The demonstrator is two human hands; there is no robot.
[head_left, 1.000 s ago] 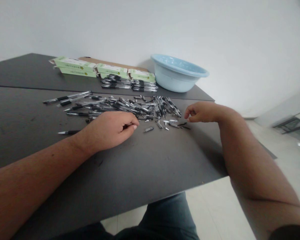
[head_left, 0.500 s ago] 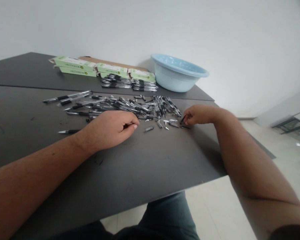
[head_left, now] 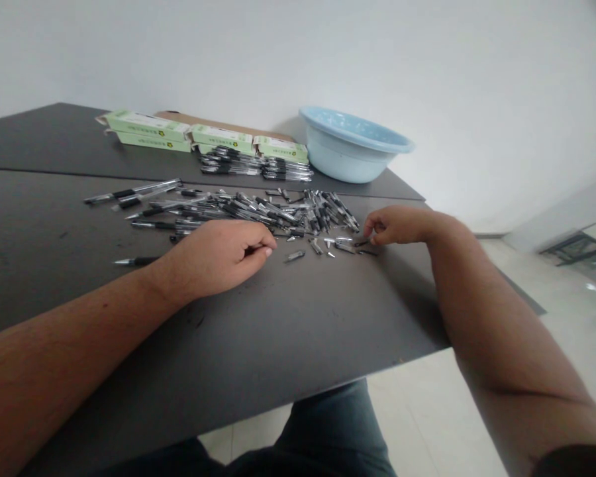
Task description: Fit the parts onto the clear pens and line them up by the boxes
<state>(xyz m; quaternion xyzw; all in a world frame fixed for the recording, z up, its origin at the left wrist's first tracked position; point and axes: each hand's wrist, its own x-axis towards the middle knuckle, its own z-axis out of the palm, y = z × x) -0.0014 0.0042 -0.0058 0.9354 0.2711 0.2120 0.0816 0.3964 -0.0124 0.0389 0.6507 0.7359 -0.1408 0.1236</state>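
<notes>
My left hand (head_left: 223, 258) is closed, with thumb and index fingertip together at the near edge of a heap of clear pens with black grips (head_left: 248, 209). Whatever lies inside its fingers is hidden. To the right, my right hand (head_left: 397, 225) is just above the table, its thumb and forefinger a little apart. Just below those fingertips lies a small black piece (head_left: 361, 244), perhaps a pen cap clip. Short clear pen parts (head_left: 345, 248) and a silver cone tip (head_left: 330, 254) are scattered between my hands. Nearer me is a short clear and black part (head_left: 295, 256).
Green and white boxes (head_left: 149, 126) are stacked at the back of the dark table (head_left: 298, 338), with bundled pens (head_left: 233, 162) before them. A pale blue basin (head_left: 347, 152) stands at the back right against the wall. One pen (head_left: 134, 262) lies beside my left wrist.
My right hand moved down and left to the small black piece, pinched it, then rose slightly with its fingers parted, the piece below them. My left hand has stayed still.
</notes>
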